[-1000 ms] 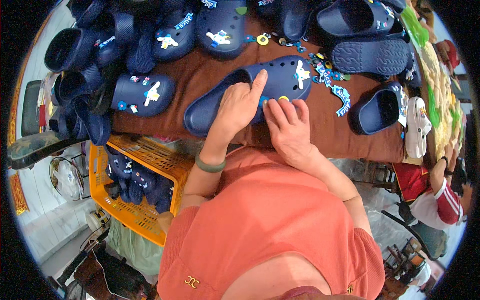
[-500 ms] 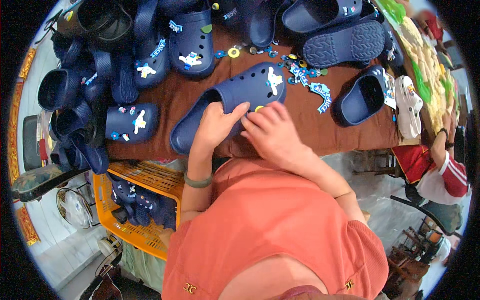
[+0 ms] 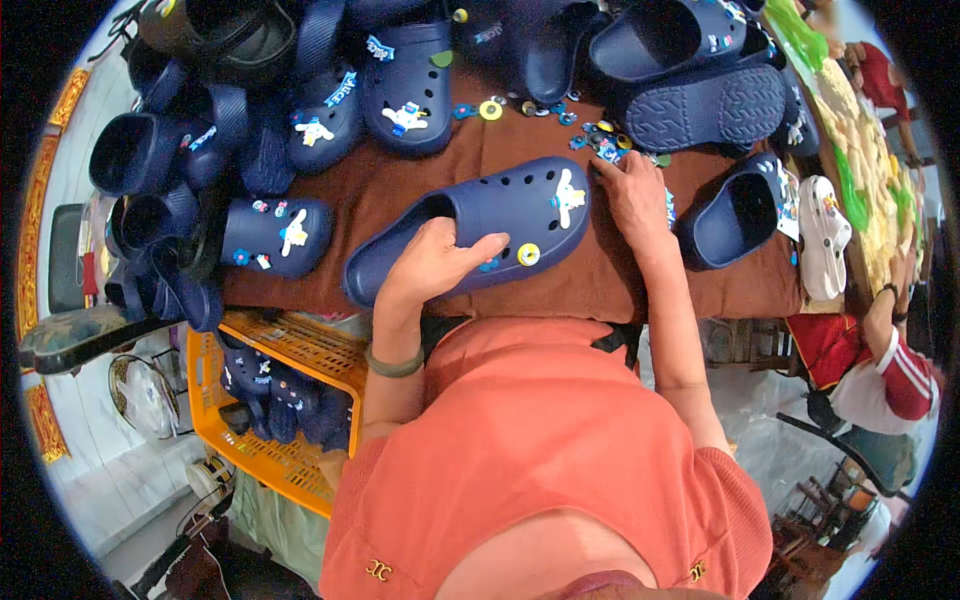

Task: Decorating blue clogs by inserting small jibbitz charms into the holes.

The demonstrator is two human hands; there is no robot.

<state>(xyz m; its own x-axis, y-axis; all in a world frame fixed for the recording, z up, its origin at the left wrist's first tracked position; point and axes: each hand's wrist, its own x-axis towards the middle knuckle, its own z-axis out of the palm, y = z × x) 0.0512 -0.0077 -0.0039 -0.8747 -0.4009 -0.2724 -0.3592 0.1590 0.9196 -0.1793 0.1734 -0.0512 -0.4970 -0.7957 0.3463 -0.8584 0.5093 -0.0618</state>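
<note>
A navy clog (image 3: 515,205) lies sideways on the brown cloth in front of me. My left hand (image 3: 435,262) grips its side, thumb outside over the upper and the other fingers hidden inside the opening. A white character charm (image 3: 569,199) sits near the toe, with a round yellow charm (image 3: 528,254) and a small blue one (image 3: 489,265) lower on the upper. Beyond the toe, my right hand (image 3: 637,200) reaches over a pile of small charms (image 3: 603,135), its fingers apart and touching the near side of the pile. No charm shows between them.
Navy clogs (image 3: 407,90) crowd the back and left of the brown cloth (image 3: 735,290). A single navy clog (image 3: 735,215) and a white clog (image 3: 824,235) stand at the right. Below the left table edge is a yellow crate (image 3: 205,390) with clogs inside. Another person's arm (image 3: 880,320) is far right.
My right hand has left the clog's upper and moved right and away from me to the charm pile. The yellow charm is now uncovered. My left hand keeps its hold.
</note>
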